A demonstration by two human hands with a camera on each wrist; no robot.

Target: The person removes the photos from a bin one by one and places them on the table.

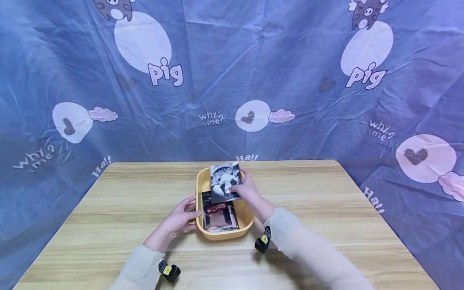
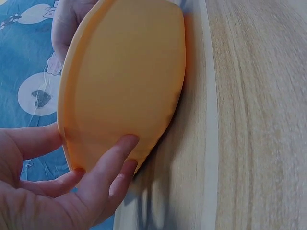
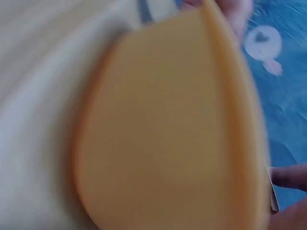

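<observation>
A yellow plastic basket stands on the table, with several glossy picture cards lying inside. At its left side, my left hand holds the wall, thumb at the rim and fingers spread over the outside; the left wrist view shows these fingers on the basket wall. My right hand grips a black-and-white picture card by its right edge, thumb across the front, above the far part of the basket. In the blurred right wrist view, the basket wall hides most of that hand.
The wood-grain table extends around the basket. A blue printed cloth hangs behind and along both sides of it. Small black cameras are strapped at the left wrist and right wrist.
</observation>
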